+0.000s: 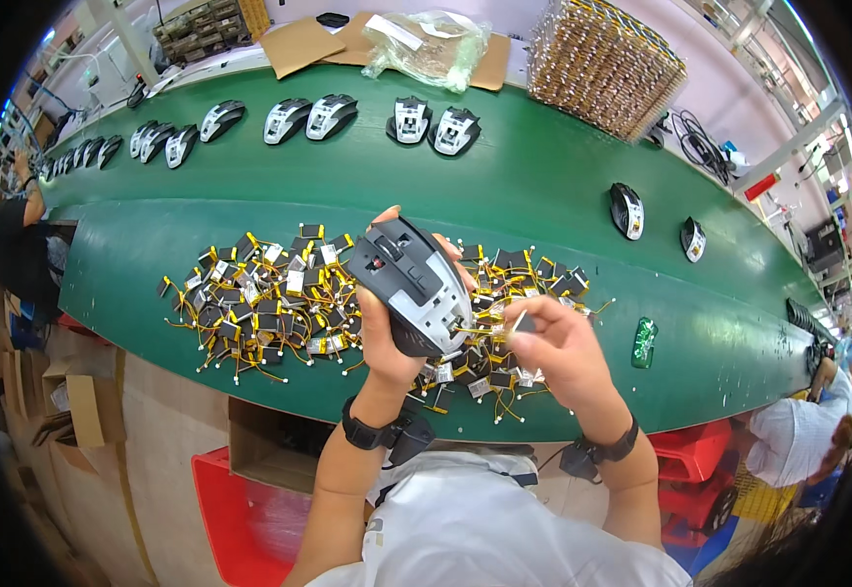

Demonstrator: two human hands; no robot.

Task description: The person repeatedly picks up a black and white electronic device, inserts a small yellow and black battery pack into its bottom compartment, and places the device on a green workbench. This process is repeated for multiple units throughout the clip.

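Note:
My left hand (384, 338) wraps round a partly assembled computer mouse (408, 279), black and grey with its palm cover off, tilted above the bench. With thumb and fingers pinched, my right hand (565, 354) holds a small battery pack (522, 322) beside the mouse's lower end. Thin wires (482, 330) run from the pack toward the mouse's white inner frame; whether their plug is seated cannot be made out. Beneath both hands spreads a heap of small battery packs (274, 303) with yellow tape, wires and white plugs.
Open mice (331, 116) line the green belt (533, 157) beyond the bench, two of them at the right. A tall stack of trays (607, 68) stands behind, near cardboard and a plastic bag (428, 49). A green card (644, 342) lies right. Co-workers (804, 435) sit at both sides.

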